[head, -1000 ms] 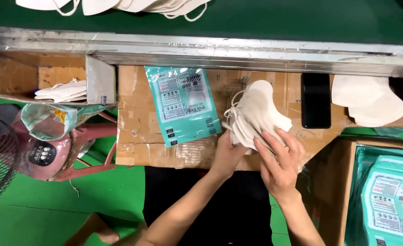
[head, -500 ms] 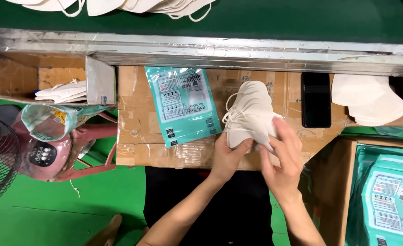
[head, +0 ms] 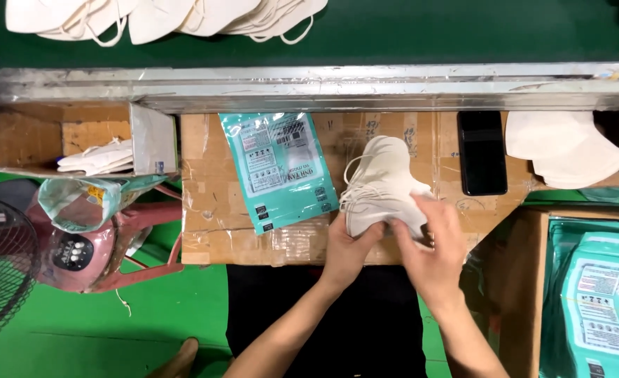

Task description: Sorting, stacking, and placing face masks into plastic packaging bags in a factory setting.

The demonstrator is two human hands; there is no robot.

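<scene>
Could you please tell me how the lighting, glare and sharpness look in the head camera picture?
In the head view the light is even and soft, with faint shadows; mild glare streaks the metal rail and the teal pouch; the stack of white masks is nearly washed out; the right hand is slightly motion-blurred, the left hand sharper.

Cardboard-covered tabletop (head: 211,210): teal pouch (head: 279,168) laid at 9 o'clock of mask stack (head: 383,185); black phone (head: 482,152) at 3 o'clock; white masks (head: 565,147) beyond.
</scene>
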